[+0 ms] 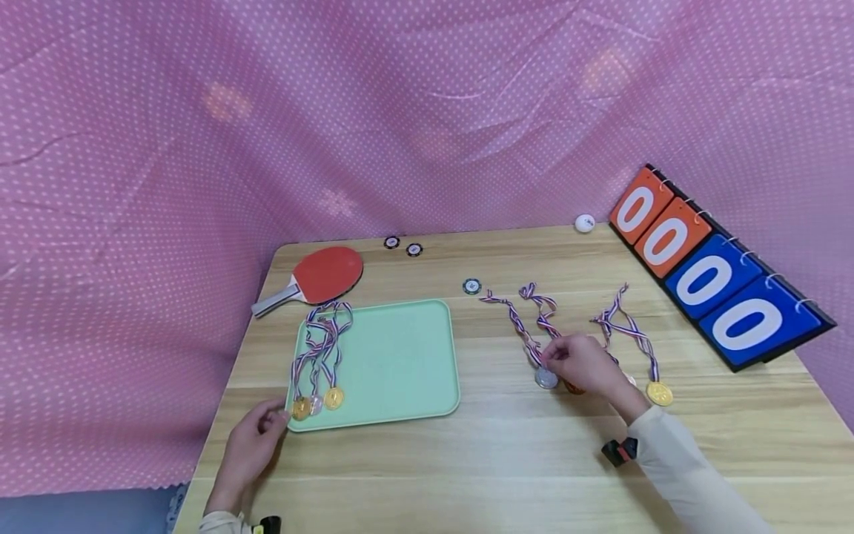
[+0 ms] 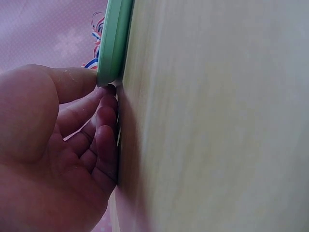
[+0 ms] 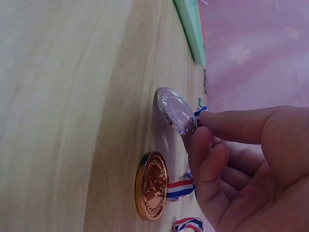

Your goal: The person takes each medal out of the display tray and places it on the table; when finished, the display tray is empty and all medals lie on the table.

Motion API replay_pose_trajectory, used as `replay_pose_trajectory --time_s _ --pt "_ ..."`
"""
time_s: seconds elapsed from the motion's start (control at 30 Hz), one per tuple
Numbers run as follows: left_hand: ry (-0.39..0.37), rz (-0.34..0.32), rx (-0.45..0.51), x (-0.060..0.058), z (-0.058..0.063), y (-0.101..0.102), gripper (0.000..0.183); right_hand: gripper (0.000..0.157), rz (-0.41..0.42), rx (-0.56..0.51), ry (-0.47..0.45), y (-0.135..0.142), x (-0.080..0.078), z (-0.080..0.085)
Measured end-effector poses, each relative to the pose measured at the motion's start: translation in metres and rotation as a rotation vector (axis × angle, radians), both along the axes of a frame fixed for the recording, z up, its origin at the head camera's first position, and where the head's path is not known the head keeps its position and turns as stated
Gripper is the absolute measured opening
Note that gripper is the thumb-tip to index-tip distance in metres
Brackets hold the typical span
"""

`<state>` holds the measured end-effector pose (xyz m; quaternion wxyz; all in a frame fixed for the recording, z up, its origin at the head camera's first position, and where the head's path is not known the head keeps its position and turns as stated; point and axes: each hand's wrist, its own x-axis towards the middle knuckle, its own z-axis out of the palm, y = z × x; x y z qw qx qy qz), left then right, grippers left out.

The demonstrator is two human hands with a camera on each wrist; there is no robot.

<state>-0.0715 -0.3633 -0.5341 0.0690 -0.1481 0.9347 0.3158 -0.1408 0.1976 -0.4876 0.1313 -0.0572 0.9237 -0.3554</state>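
Observation:
My left hand [image 1: 252, 449] is at the near left corner of a light green tray [image 1: 394, 363]. In the left wrist view its thumb lies on the tray rim [image 2: 110, 53] and its fingertips are under the corner. On the tray's left side lie two gold-coloured medals [image 1: 333, 398] and a silver medal [image 1: 316, 404] with striped ribbons. My right hand [image 1: 587, 365] pinches a silver medal [image 3: 176, 111] by the ribbon end beside its disc, which tilts up from the table. A bronze medal [image 3: 153, 186] lies close by, partly hidden by this hand in the head view.
Right of the hand lie a gold medal [image 1: 659, 393] and a mostly hidden pale one. A flip scoreboard [image 1: 720, 274] stands at the right. A red table-tennis paddle [image 1: 328, 274], several poker chips [image 1: 471, 286] and a white ball [image 1: 584, 223] lie farther back. A pink curtain hangs behind.

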Motion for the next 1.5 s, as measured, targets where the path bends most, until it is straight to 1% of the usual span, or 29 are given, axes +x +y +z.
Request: replay_pose_trajectory --time_s 0.2,0.33,0.5,0.7,0.87,1.0,1.13,1.33,1.43,1.5 --pt "-0.011 -0.002 0.001 -0.001 -0.001 -0.001 0.047 0.005 -0.006 0.056 0.02 -0.004 0.007 0.002" --pt "-0.018 -0.006 0.002 -0.001 0.0 -0.002 0.048 0.005 -0.011 0.092 0.079 -0.006 0.01 0.001" --pt "-0.015 -0.014 -0.002 0.0 0.001 -0.001 0.049 0.004 -0.021 0.144 0.142 -0.008 0.012 -0.006" --pt "-0.012 -0.014 0.002 0.0 0.003 0.0 0.048 0.005 -0.028 0.188 0.161 -0.012 0.011 -0.008" --pt "-0.026 0.002 0.007 0.0 0.006 0.001 0.047 0.002 -0.036 0.19 0.184 -0.016 0.013 -0.007" --pt "-0.038 0.017 0.016 0.0 0.007 0.002 0.046 0.005 -0.036 0.196 0.18 -0.017 0.014 -0.006" --pt "-0.046 0.021 0.02 0.002 0.007 0.002 0.047 0.006 -0.02 0.201 0.173 -0.017 0.013 -0.002" --pt "-0.045 0.009 0.02 0.005 0.011 0.0 0.051 0.007 -0.043 0.248 0.227 -0.023 0.007 0.008" --pt "-0.05 0.009 0.024 0.002 0.014 0.002 0.053 0.01 -0.052 0.225 0.246 -0.034 0.0 0.015" --pt "-0.046 0.005 0.027 0.0 0.015 0.003 0.053 0.012 -0.043 0.195 0.253 -0.045 -0.005 0.02"
